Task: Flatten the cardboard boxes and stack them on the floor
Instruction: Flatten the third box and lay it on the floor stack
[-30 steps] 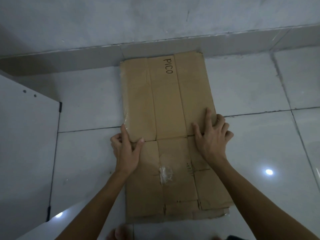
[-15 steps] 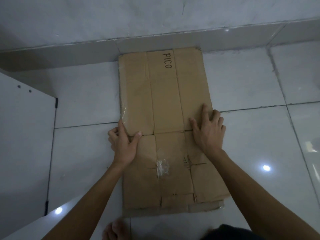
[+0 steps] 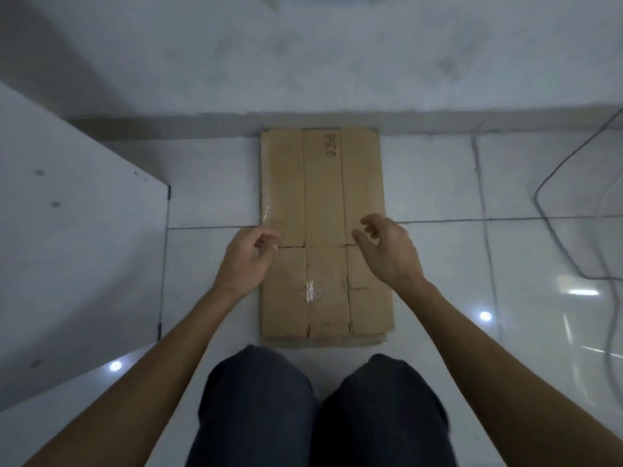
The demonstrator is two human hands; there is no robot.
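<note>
A flattened brown cardboard box (image 3: 322, 197) lies flat on the white tiled floor, its far end against the wall base. Another flat cardboard edge (image 3: 323, 342) peeks out under its near end. Clear tape remains on its left edge and near the middle. My left hand (image 3: 246, 257) hovers over the box's left edge with fingers loosely curled, holding nothing. My right hand (image 3: 387, 251) hovers over the right half, fingers relaxed and apart from the cardboard.
A white panel (image 3: 77, 247) stands on the left beside the box. A dark cable (image 3: 553, 210) snakes across the tiles at the right. My knees in dark trousers (image 3: 320, 409) are just in front of the box's near end.
Both hands have lifted off the cardboard, where they were pressing it down. The view has pulled back and up, bringing my knees into sight.
</note>
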